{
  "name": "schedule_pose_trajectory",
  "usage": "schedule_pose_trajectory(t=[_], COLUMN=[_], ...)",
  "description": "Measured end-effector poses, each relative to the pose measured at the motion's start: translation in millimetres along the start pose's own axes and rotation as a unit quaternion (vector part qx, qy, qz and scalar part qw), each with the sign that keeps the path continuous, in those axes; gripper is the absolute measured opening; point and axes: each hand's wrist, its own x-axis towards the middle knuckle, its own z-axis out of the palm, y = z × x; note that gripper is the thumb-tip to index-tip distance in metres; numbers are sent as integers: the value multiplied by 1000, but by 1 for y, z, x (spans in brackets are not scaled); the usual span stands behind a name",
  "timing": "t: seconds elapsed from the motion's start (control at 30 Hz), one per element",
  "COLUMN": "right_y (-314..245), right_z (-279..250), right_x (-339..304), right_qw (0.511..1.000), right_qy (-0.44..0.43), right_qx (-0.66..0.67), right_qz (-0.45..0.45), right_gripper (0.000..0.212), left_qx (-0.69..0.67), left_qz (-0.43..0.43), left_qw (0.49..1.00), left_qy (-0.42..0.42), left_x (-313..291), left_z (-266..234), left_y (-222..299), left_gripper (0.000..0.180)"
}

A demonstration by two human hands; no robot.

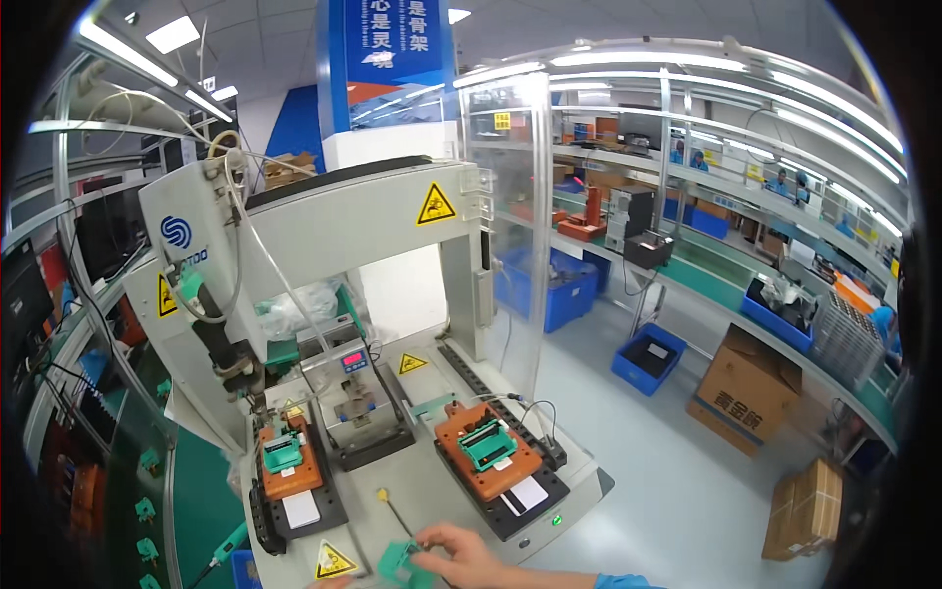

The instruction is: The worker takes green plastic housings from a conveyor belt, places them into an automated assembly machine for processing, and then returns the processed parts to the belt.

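At the bottom edge, my right hand (459, 556) comes in from the right, its fingers closed on a small green plastic part (400, 563). Only a sliver of my left hand (332, 583) shows at the lower rim, left of that part; its fingers are cut off from view. Just beyond my right hand lies a thin dark rod or cable with a yellow end (383, 495). On the machine bed, an orange fixture (520, 473) to the right holds a green plastic frame (488, 447). A similar orange fixture (306, 475) on the left carries another green piece (283, 452).
A grey gantry machine (343, 218) spans the bed, with a tool head (231, 353) above the left fixture. Between the fixtures stands a metal unit with a red display (354, 361). Several green parts (146, 508) lie at left. Cardboard box (744, 388) and blue bins (648, 359) stand right.
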Motion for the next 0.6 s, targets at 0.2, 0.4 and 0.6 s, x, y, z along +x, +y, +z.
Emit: schedule_pose_trajectory(t=[0.2, 0.4, 0.6], right_y=[7, 5, 6], right_z=[-19, -17, -18], right_x=[9, 9, 11], right_qw=[994, 982, 985], right_qy=[77, 89, 74], right_qx=[-64, -137, -135], right_qz=[-42, -100, -84], right_gripper=[31, 24, 21], left_qx=[7, -6, -19], left_qz=[-157, -186, -173], left_qw=[986, 979, 980], left_qy=[48, 80, 92], left_x=[6, 9, 8], left_z=[-13, -7, -6], left_y=[-29, -40, -50], left_gripper=[46, 41, 45])
